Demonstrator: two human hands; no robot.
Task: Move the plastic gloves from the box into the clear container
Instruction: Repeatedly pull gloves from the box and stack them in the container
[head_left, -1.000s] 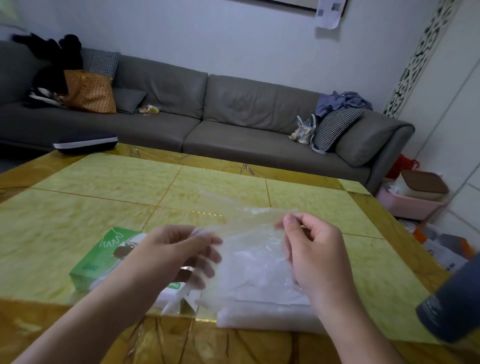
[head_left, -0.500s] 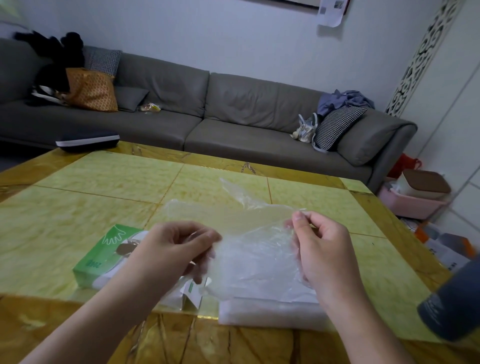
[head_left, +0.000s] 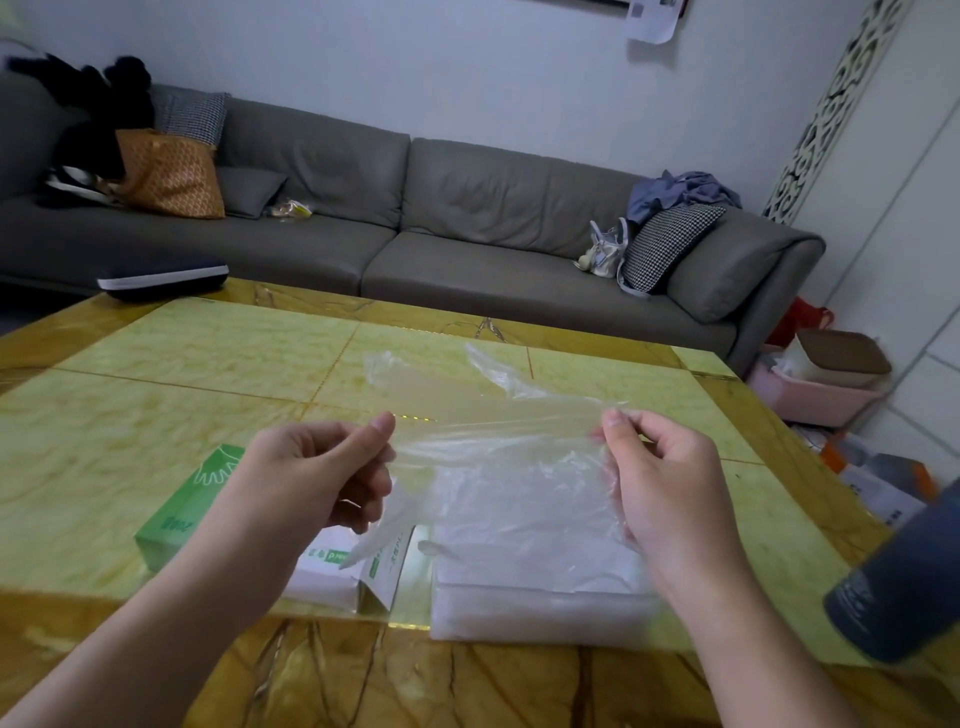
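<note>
A thin clear plastic glove (head_left: 498, 415) is stretched flat between my two hands above the table. My left hand (head_left: 317, 473) pinches its left edge between thumb and fingers. My right hand (head_left: 660, 478) pinches its right edge the same way. Below my left hand lies the green and white glove box (head_left: 176, 509), its flap open toward the near edge. Under the glove sits the low clear container (head_left: 540, 608), with a pile of clear plastic gloves in it. My arms hide part of the box.
The yellow-green marble table (head_left: 208, 374) spreads out ahead, with a grey sofa (head_left: 467, 218) behind it. A dark cylinder (head_left: 898, 582) stands at the table's right near corner. A pink basket (head_left: 810, 395) and boxes sit on the floor to the right.
My hands have moved apart and lifted a little, pulling the glove from a loose crumple into a wide, taut sheet.
</note>
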